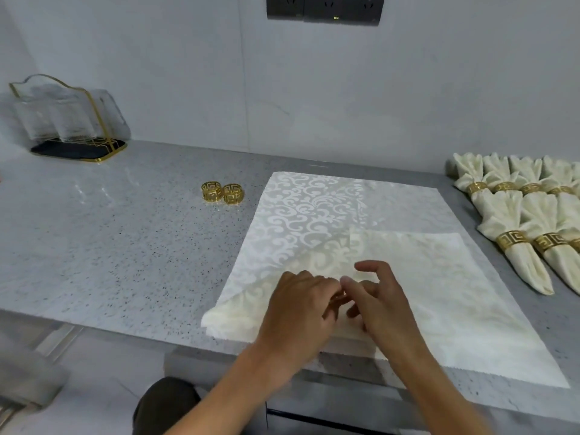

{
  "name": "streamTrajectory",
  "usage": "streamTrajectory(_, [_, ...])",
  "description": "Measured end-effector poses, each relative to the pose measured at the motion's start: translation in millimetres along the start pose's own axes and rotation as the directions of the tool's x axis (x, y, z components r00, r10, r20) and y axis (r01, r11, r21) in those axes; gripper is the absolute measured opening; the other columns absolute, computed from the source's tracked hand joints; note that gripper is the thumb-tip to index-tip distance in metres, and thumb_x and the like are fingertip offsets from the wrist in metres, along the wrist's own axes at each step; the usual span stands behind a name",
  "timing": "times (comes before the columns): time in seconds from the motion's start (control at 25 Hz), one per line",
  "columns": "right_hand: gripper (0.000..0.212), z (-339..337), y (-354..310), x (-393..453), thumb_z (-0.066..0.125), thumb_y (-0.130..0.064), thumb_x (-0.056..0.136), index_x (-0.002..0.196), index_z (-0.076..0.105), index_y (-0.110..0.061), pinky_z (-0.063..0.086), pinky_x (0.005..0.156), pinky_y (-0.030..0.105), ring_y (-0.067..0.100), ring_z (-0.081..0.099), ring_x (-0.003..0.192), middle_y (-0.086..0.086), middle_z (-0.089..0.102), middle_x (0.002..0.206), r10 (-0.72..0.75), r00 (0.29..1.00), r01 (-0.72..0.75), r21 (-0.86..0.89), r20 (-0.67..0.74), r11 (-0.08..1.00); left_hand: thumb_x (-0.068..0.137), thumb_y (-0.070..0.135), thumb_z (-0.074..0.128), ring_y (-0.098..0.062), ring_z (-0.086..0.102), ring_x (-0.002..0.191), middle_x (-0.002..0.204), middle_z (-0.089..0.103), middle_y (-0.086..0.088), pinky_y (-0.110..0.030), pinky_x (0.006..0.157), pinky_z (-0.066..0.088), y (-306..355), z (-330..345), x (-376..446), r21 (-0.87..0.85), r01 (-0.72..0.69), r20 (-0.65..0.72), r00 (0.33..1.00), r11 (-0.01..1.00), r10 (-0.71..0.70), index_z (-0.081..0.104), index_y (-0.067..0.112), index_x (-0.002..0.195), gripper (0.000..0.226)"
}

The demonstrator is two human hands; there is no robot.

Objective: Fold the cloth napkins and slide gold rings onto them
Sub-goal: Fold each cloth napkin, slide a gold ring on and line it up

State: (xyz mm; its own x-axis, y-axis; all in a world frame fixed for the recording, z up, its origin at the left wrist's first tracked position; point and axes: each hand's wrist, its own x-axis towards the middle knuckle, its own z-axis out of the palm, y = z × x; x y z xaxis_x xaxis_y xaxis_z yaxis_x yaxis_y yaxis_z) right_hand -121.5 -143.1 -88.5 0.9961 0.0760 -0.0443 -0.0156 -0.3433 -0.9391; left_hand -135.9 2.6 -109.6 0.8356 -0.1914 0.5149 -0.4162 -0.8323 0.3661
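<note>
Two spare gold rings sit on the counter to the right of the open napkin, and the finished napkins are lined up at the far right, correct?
Not quite. The head view shows the two spare gold rings on the counter to the left of the open napkin, not the right. The finished napkins are indeed lined up at the far right.

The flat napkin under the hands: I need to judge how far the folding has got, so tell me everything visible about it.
The flat napkin is cream-white cloth with a woven scroll pattern and pinked edges. It lies spread on the speckled countertop, its near edge overhanging the front. The near left corner is turned up into a small fold. Both hands meet on that near part: the left hand rests with fingers curled at the fold, the right hand beside it, fingers loosely bent. No ring is on it yet.
</note>
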Motion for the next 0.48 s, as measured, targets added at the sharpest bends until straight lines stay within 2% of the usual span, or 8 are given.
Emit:
streamTrajectory(0.12, [0.026,-2,5,12,0.06,-0.014,0.084,0.098,0.053,-0.034,0.05,0.066,0.033,0.017,0.063,0.069,0.001,0.068,0.073,0.096,0.995,-0.08,-0.294,0.04,0.953,0.08,0.039,0.07,-0.006,0.054,0.089,0.091,0.067,0.016,-0.028,0.084,0.037,-12,-3,-20,-0.03,0.018,0.104,0.994,0.999,-0.015,0.06,0.029,0.099,0.024])
streamTrajectory(0.2, [0.021,-3,7,16,0.058,-0.013,0.084,0.091,0.059,-0.033,0.045,0.062,0.028,0.014,0.061,0.07,-0.004,0.067,0.076,0.092,0.995,-0.072,-0.338,0.043,0.939,0.079,0.051,0.061,-0.002,0.051,0.105,0.109,0.067,0.02,-0.026,0.091,0.032,-43,-19,-46,0.013,0.042,0.097,0.994,0.999,-0.043,0.062,0.034,0.108,0.033])
streamTrajectory(0.28, [0.019,-4,7,17,0.058,-0.012,0.085,0.086,0.064,-0.03,0.044,0.061,0.025,0.01,0.061,0.071,-0.007,0.066,0.079,0.051,0.998,-0.035,-0.369,0.035,0.929,0.082,0.054,0.056,-0.002,0.052,0.115,0.123,0.064,0.02,-0.027,0.099,0.037,-77,-42,-72,0.02,0.128,0.078,0.989,0.992,-0.129,0.069,0.035,0.113,0.039])
streamTrajectory(0.4, [0.02,-4,8,16,0.059,-0.011,0.085,0.08,0.068,-0.028,0.043,0.059,0.021,0.007,0.061,0.067,-0.01,0.066,0.076,0.01,0.999,0.005,-0.4,0.035,0.916,0.086,0.05,0.056,0.002,0.059,0.113,0.121,0.065,0.021,-0.014,0.1,0.041,-104,-68,-93,-0.064,0.209,0.06,0.977,0.976,-0.205,0.075,0.033,0.109,0.034])
streamTrajectory(0.48, [0.019,-4,9,13,0.061,-0.012,0.084,0.079,0.069,-0.028,0.04,0.056,0.018,0.006,0.06,0.063,-0.011,0.066,0.075,0.007,0.999,0.011,-0.428,0.041,0.903,0.086,0.046,0.062,0.005,0.061,0.109,0.115,0.068,0.02,-0.016,0.098,0.045,-107,-72,-96,-0.098,0.215,0.04,0.976,0.972,-0.212,0.077,0.032,0.105,0.028])
